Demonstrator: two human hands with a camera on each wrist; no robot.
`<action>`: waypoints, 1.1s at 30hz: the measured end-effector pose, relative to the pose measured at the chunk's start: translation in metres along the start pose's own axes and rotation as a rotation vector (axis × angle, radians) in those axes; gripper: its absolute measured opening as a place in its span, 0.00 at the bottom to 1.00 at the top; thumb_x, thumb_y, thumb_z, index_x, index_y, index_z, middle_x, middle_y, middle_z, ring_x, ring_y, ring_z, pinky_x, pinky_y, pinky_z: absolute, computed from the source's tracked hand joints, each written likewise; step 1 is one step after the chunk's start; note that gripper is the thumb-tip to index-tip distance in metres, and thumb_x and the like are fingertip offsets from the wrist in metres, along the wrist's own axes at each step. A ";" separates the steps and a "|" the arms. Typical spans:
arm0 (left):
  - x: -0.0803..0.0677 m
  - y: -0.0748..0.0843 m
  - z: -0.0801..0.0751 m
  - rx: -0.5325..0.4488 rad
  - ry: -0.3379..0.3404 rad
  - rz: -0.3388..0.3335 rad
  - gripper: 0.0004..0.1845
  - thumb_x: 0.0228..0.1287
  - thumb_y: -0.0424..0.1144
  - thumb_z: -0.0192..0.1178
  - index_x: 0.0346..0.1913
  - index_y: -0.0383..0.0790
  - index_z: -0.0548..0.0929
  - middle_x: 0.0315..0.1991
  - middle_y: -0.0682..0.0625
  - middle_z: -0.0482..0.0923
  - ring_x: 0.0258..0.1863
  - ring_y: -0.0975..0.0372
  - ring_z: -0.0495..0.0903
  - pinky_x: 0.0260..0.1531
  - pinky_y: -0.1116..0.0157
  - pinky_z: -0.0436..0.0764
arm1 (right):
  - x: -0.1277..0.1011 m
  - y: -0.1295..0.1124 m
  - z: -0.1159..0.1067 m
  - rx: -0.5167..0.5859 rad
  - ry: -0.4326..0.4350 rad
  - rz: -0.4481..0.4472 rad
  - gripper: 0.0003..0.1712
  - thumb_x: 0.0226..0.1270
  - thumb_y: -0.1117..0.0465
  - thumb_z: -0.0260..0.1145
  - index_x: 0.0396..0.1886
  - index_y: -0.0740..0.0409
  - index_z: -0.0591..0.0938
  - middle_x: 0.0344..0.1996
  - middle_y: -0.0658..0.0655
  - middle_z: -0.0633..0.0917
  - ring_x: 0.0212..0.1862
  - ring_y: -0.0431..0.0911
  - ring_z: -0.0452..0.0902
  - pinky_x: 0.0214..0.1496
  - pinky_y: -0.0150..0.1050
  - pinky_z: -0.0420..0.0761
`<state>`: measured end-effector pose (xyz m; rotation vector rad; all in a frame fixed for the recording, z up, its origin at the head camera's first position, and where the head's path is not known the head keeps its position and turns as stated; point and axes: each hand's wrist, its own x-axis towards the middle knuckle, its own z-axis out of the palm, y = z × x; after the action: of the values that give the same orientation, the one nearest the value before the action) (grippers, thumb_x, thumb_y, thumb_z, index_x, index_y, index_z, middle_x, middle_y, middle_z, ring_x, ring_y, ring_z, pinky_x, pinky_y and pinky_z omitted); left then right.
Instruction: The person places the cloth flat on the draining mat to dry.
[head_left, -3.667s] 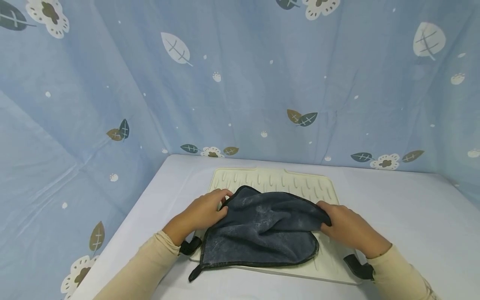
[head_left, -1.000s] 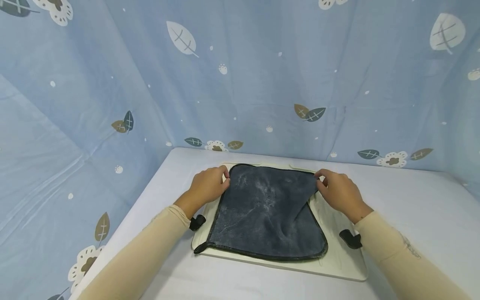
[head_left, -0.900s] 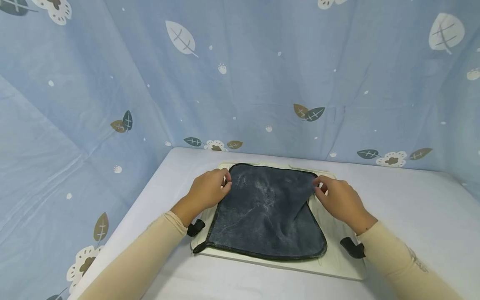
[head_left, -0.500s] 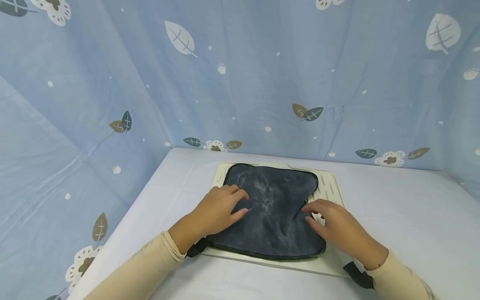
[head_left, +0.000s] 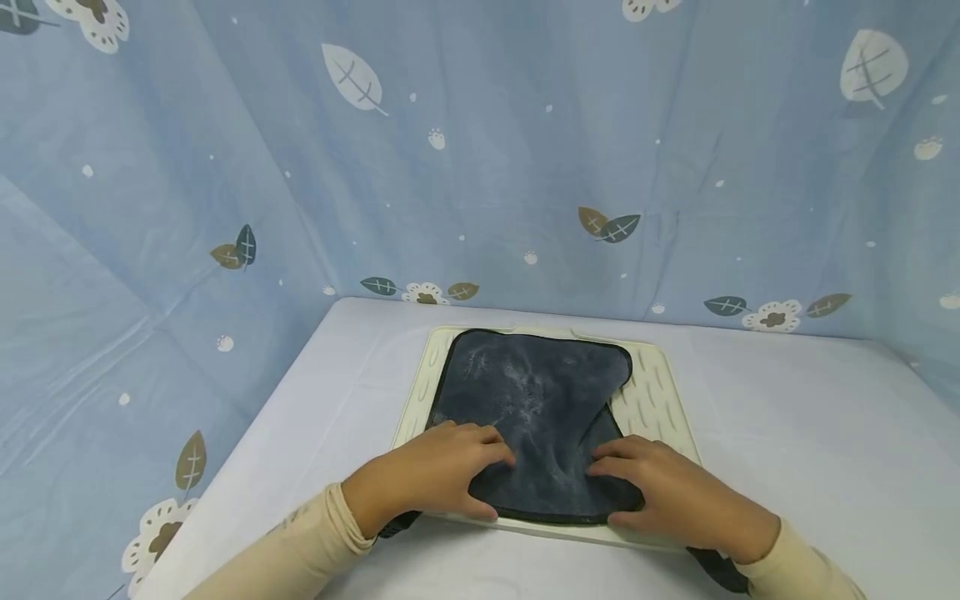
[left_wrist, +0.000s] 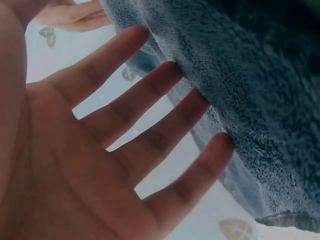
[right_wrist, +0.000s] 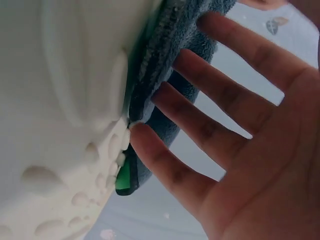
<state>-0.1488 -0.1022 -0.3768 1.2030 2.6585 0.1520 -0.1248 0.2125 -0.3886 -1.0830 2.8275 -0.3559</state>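
A dark blue-grey towel [head_left: 517, 383] with black edging lies spread on a cream ridged mat [head_left: 660, 400], its right side creased and folded inward. My left hand [head_left: 431, 467] is over the towel's front left part; the left wrist view shows its spread fingertips right at the fuzzy cloth [left_wrist: 260, 110]. Over the front right corner is my right hand [head_left: 675, 496], fingers apart. In the right wrist view, its little finger [right_wrist: 165, 160] reaches the mat beside the towel's edge. Neither hand grips anything. The hands hide the towel's front corners.
The mat rests on a white-covered table [head_left: 787, 433]. Behind and to the left hangs a blue curtain [head_left: 487, 167] with leaf and flower prints. Black straps [head_left: 716, 568] show at both wrists, under the beige sleeves [head_left: 292, 542].
Both hands first drew the towel's far edge back and flattened it over the mat. They then let go of the far corners and came toward the front edge, fingers loosened.
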 end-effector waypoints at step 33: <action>0.003 0.003 0.010 0.079 0.116 0.071 0.10 0.57 0.49 0.72 0.32 0.56 0.79 0.50 0.58 0.80 0.25 0.71 0.71 0.34 0.67 0.75 | -0.003 0.004 0.004 -0.091 0.095 -0.053 0.18 0.48 0.52 0.82 0.38 0.42 0.85 0.42 0.44 0.80 0.44 0.40 0.79 0.42 0.43 0.81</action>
<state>-0.1467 -0.0979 -0.3864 1.3542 2.7455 0.1328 -0.1250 0.2166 -0.3935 -1.1908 2.9285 -0.2930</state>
